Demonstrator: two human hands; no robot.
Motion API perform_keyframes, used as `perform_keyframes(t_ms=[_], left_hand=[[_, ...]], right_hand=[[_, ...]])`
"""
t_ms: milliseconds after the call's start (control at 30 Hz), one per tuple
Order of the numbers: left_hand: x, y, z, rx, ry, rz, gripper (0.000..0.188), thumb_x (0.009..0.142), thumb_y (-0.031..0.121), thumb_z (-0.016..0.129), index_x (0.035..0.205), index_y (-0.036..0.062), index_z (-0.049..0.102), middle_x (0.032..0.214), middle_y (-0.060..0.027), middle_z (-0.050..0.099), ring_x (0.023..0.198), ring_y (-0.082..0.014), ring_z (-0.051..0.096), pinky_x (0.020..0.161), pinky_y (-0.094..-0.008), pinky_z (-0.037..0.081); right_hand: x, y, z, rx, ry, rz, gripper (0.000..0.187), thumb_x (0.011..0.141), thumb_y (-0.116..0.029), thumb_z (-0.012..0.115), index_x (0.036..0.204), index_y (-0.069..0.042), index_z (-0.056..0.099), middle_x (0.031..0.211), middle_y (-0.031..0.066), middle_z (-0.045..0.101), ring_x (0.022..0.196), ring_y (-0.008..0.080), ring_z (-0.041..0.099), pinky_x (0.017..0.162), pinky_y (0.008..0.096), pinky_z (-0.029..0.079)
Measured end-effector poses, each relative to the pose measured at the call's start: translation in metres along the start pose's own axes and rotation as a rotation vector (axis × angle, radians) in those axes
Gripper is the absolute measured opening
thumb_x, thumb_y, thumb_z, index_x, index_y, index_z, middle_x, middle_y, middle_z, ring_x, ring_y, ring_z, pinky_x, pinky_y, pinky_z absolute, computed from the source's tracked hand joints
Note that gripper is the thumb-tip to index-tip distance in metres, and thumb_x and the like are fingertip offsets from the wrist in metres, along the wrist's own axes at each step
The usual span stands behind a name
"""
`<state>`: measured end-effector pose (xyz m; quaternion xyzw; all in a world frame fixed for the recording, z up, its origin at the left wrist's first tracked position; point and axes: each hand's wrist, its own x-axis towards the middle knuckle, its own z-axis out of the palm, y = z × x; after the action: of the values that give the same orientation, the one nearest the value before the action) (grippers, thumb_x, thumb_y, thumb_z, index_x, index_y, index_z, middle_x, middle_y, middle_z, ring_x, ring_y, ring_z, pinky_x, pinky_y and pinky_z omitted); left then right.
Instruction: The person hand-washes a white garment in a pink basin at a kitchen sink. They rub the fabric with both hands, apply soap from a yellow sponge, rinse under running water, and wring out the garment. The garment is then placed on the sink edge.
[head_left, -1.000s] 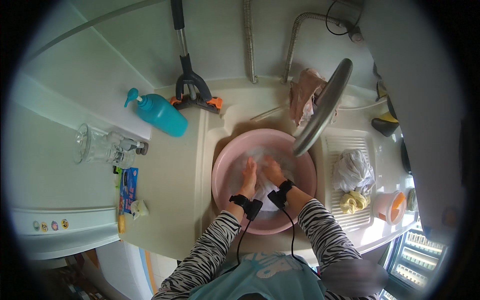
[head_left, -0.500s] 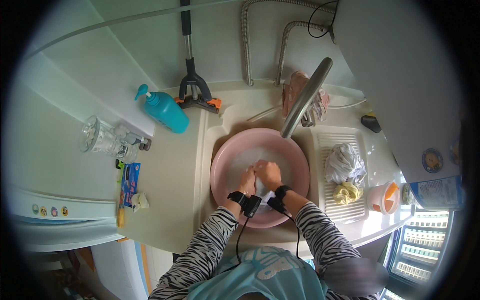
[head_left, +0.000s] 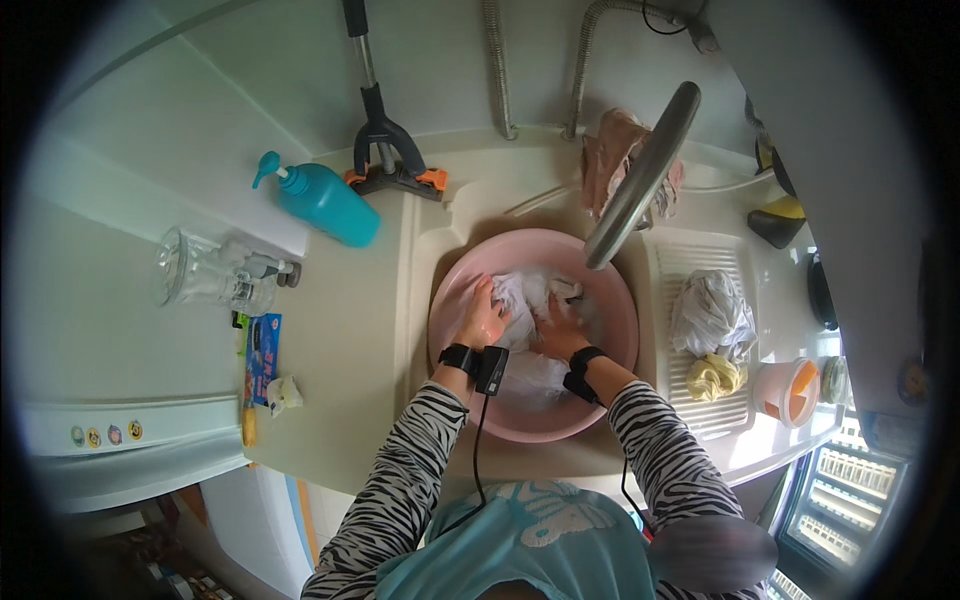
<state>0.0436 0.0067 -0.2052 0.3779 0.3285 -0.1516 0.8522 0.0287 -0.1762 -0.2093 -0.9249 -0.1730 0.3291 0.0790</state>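
Observation:
A white cloth [head_left: 518, 303] lies wet and bunched in cloudy water inside a round pink basin [head_left: 447, 395]. My left hand [head_left: 486, 318] rests against the cloth's left side, its fingers stretched out. On the right side of the cloth my right hand [head_left: 563, 332] lies with fingers spread, the fingertips partly hidden by fabric and water. More white fabric [head_left: 533, 374] sits in the water between my wrists. Black bands with small devices are strapped around both wrists.
The basin stands in a sink beneath a metal faucet [head_left: 643, 180]. On the ribbed drainboard at right lie a white cloth [head_left: 712, 312] and a yellow cloth [head_left: 716, 376], beside a tub [head_left: 786, 392]. A teal pump bottle [head_left: 330, 205] and a squeegee mop [head_left: 388, 165] stand at left.
My hands were close together over the basin's middle; now they are apart with fingers spread. The white cloth shows more openly between them. The whole view has shifted slightly.

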Motion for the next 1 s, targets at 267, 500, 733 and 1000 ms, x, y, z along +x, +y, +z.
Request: perform_keyframes(t_ms=[267, 500, 733, 1000], left_hand=[[-0.004, -0.009, -0.014, -0.118, 0.178, -0.070, 0.005, 0.084, 0.014, 0.058, 0.087, 0.0126, 0.054, 0.081, -0.0009, 0.052, 0.073, -0.0165, 0.050, 0.071, -0.0289, 0.044], [-0.014, -0.016, 0.009, 0.398, -0.028, 0.143, 0.028, 0.078, 0.004, 0.060, 0.104, 0.0091, 0.055, 0.098, -0.0066, 0.054, 0.089, -0.0176, 0.053, 0.080, -0.0345, 0.045], [-0.035, 0.006, 0.015, 0.894, -0.382, 0.437, 0.069, 0.073, -0.007, 0.060, 0.135, 0.0078, 0.032, 0.127, -0.0146, 0.042, 0.115, -0.0250, 0.048, 0.093, -0.0330, 0.040], [-0.111, 0.080, 0.070, 0.110, -0.329, 0.135, 0.032, 0.086, 0.015, 0.056, 0.117, 0.0111, 0.048, 0.116, -0.0058, 0.051, 0.113, -0.0223, 0.051, 0.093, -0.0324, 0.036]], right_hand=[[-0.055, 0.012, -0.032, 0.380, 0.340, -0.126, 0.043, 0.081, -0.039, 0.063, 0.113, -0.010, 0.062, 0.115, 0.0188, 0.059, 0.105, 0.0363, 0.058, 0.085, 0.0505, 0.047], [-0.125, 0.028, -0.041, 0.478, 0.371, -0.200, 0.019, 0.082, -0.023, 0.060, 0.087, -0.007, 0.069, 0.080, 0.0150, 0.066, 0.078, 0.0323, 0.065, 0.071, 0.0416, 0.051], [-0.092, 0.044, -0.165, 0.799, 1.136, 0.178, 0.031, 0.084, -0.036, 0.062, 0.088, -0.007, 0.068, 0.072, 0.0126, 0.065, 0.070, 0.0302, 0.064, 0.061, 0.0345, 0.049], [-0.054, -0.014, -0.249, 0.364, 1.477, 0.155, 0.022, 0.074, -0.025, 0.063, 0.082, -0.005, 0.066, 0.091, 0.0128, 0.062, 0.088, 0.0341, 0.059, 0.074, 0.0428, 0.049]])
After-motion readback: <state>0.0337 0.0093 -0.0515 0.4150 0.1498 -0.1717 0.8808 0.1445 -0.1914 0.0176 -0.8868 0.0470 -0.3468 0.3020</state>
